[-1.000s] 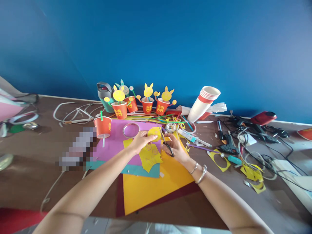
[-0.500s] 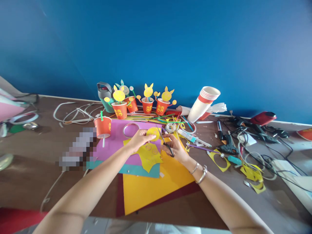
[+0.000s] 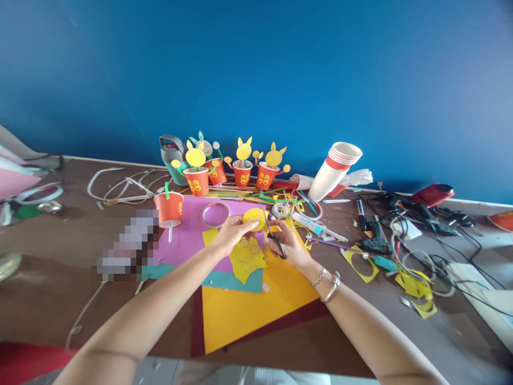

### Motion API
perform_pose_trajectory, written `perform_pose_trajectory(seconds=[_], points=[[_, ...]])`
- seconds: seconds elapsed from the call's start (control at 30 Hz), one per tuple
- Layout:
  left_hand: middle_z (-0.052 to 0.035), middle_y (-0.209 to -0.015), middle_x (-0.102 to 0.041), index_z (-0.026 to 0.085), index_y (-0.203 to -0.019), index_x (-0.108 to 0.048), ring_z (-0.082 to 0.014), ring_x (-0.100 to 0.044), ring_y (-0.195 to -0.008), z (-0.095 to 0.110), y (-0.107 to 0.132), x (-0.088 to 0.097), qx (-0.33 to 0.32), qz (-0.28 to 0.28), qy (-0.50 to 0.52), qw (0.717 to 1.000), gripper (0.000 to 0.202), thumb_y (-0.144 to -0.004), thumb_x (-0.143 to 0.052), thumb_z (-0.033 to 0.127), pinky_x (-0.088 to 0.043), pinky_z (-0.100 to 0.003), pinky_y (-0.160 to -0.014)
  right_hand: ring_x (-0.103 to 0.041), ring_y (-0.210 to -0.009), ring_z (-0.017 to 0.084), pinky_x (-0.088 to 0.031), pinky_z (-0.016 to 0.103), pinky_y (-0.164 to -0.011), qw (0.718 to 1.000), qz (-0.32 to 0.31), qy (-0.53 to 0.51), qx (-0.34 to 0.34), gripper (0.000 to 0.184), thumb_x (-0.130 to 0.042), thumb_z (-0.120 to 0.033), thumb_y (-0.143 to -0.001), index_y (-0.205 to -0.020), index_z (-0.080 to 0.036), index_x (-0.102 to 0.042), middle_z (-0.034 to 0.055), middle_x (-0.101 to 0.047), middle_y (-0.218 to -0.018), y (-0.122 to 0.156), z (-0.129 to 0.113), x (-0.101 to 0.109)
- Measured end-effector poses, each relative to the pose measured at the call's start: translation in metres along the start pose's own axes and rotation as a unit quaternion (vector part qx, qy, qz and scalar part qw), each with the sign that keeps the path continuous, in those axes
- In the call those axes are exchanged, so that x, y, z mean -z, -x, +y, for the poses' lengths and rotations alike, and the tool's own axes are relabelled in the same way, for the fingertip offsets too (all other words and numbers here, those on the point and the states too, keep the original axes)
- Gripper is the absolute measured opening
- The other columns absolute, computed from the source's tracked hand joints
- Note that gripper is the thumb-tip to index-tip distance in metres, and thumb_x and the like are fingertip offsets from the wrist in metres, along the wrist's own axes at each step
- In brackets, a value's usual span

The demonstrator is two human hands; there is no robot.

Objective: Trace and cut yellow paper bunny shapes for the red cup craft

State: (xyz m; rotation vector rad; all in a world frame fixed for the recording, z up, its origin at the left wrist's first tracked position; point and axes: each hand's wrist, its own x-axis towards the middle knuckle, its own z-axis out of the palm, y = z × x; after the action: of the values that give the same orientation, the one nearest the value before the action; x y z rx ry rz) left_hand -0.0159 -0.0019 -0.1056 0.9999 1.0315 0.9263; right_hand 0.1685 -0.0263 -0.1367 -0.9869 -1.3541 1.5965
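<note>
My left hand pinches a round yellow paper disc between thumb and fingers. In my right hand are black-handled scissors, fingers closed round the handles. The blades point up and away, right by the disc's right edge. Under the hands lies a yellow paper sheet with small circles drawn on it. It rests over purple, teal and orange sheets. A roll of tape sits on the purple sheet, just beyond my left hand.
Red paper cups with yellow bunny figures stand along the back. One cup with straws is at the left. Stacked white cups lean at the back right. A glue gun, cables and yellow scraps lie at the right.
My left hand and the disc have shifted slightly right, and the disc looks turned a little. My right hand with the scissors stays almost in place.
</note>
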Motion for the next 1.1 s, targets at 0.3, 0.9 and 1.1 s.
perform_pose_trajectory(seconds=[0.3,0.9,1.1], points=[[-0.0031,-0.065,-0.069,0.013,-0.067,-0.069,-0.0078,-0.051,-0.046,0.0002,0.0017,-0.0044,0.008,0.005,0.019,1.000,0.038,-0.055,-0.084,0.045,-0.035,-0.022,-0.044,-0.039,-0.042,0.007,-0.030,0.019,-0.040,1.000,0.010,-0.004,-0.006,0.059,-0.080,-0.044,-0.069,-0.109,-0.023,-0.040,-0.0124,-0.046,-0.054,-0.0004,0.0002,-0.0007],[-0.0018,-0.060,-0.066,0.013,-0.071,-0.070,-0.0088,-0.051,-0.048,-0.0002,-0.0003,-0.0005,-0.001,-0.002,-0.007,1.000,0.036,-0.057,-0.082,0.044,-0.034,-0.022,-0.045,-0.031,-0.043,0.005,-0.023,0.018,-0.041,1.000,0.011,-0.025,-0.006,0.051,-0.078,-0.036,-0.071,-0.107,-0.024,-0.044,-0.0133,-0.043,-0.052,0.0018,-0.0010,0.0003],[-0.0043,-0.064,-0.070,0.012,-0.072,-0.072,-0.0092,-0.053,-0.050,0.0023,-0.0016,0.0023,-0.017,-0.009,-0.026,0.999,0.036,-0.058,-0.082,0.043,-0.037,-0.022,-0.049,-0.031,-0.042,0.006,-0.023,0.019,-0.041,1.000,0.011,-0.022,-0.011,0.052,-0.079,-0.037,-0.070,-0.107,-0.023,-0.044,-0.0128,-0.044,-0.052,0.0014,0.0001,0.0020]])
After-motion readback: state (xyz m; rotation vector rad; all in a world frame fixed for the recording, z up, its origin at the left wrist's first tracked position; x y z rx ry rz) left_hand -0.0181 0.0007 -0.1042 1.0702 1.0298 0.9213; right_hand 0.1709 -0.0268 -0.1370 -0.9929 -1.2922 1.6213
